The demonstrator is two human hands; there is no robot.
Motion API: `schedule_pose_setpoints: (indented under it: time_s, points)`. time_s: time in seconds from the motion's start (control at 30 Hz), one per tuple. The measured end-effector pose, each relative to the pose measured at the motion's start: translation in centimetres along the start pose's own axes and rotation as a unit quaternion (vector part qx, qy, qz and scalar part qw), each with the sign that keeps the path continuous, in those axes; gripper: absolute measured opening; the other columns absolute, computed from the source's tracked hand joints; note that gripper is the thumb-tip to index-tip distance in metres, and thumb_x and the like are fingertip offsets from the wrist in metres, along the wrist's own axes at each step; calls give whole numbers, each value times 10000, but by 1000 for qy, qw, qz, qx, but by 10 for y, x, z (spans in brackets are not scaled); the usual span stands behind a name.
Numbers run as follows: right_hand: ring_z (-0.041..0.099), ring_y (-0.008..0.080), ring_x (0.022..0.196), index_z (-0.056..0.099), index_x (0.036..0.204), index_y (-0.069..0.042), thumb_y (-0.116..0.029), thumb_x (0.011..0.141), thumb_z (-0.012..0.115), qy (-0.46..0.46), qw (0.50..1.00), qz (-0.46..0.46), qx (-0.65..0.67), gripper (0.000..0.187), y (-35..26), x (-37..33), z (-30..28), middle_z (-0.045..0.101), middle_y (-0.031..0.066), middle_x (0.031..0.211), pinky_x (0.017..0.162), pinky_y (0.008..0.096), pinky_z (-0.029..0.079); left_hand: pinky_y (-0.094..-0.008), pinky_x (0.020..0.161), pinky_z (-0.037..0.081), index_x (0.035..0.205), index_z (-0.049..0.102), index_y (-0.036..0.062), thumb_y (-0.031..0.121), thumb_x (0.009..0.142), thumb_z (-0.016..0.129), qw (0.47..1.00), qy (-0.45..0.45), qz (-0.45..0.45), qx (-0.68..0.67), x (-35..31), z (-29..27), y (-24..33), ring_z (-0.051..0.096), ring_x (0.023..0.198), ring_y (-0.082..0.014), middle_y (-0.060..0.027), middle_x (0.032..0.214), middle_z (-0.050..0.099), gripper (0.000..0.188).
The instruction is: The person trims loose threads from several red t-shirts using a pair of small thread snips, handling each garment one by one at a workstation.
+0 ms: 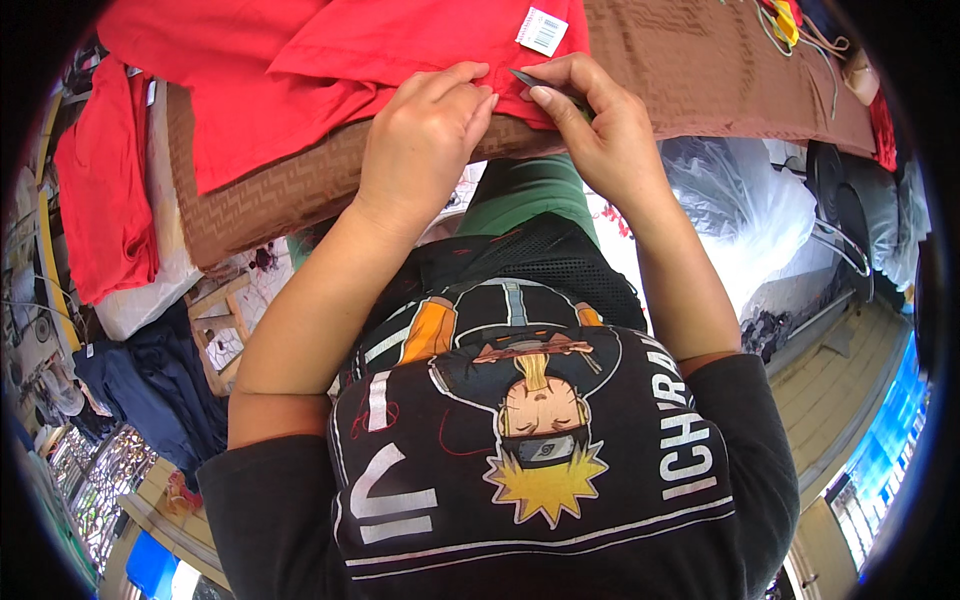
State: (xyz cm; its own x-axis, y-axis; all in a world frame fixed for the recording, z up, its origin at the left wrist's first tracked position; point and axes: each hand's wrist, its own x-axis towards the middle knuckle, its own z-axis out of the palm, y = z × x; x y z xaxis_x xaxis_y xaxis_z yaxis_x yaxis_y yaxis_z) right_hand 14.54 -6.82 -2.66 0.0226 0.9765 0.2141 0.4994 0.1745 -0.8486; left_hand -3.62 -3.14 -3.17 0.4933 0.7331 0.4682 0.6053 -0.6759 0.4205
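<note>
A red garment (330, 75) lies spread over the brown patterned cloth, its lower edge toward me. My left hand (435, 125) is closed, thumb and fingers pinching the red fabric near that edge. Just to its right, my right hand (600, 115) grips a small tool with a dark pointed blade (521, 77), which looks like thread snips. The tip points left at the fabric, close to my left fingertips. Most of the tool is hidden in my palm. A white label (542, 32) with a printed code lies on the garment just beyond my right hand.
The brown patterned cloth (700, 75) covers the work surface. More red clothing (105, 185) hangs at the left, above a dark blue garment (155, 385). Clear plastic bags (735, 205) stand at the right below the surface. Coloured cords (800, 35) lie at the far right.
</note>
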Motion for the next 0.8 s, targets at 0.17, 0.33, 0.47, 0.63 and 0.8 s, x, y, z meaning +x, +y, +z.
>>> schedule_pose_setpoints:
  time_s: [0.17,0.33,0.47,0.63,0.8]
  points:
    - [663,302,827,635,998,-53,-135,876,627,-1,1000,-11,-11,147,-1,-3,-1,686,128,903,719,359,506,-289,775,519,909,690,9,119,836,670,986,-72,-77,-130,5,-18,-5,661,915,-215,-88,1058,682,133]
    - [664,298,825,631,1001,-65,-138,860,645,-24,999,-25,-23,160,-4,-5,-5,679,118,912,721,362,512,-290,729,515,908,683,-4,123,834,674,966,-109,-90,-216,6,-30,-12,666,824,-206,-96,1034,684,147]
    - [646,306,841,614,1007,-77,-135,827,656,-38,990,-107,-78,193,-2,-5,-6,651,100,928,712,383,511,-291,708,517,910,683,-10,118,827,681,964,-95,-94,-228,5,-29,-11,667,783,-201,-99,1012,687,152]
    - [618,315,840,599,1007,-91,-128,799,655,-52,976,-149,-150,219,-6,-3,-6,623,89,928,696,409,501,-272,737,514,916,688,-9,119,854,661,960,-116,-112,-230,6,-30,-10,658,838,-157,-92,1072,677,144]
    - [621,308,817,603,1000,-97,-132,794,658,-38,967,-170,-185,215,-9,-2,-2,619,85,907,685,410,499,-265,744,508,902,689,-13,112,857,656,957,-121,-121,-235,5,-32,-9,649,858,-148,-90,1086,669,137]
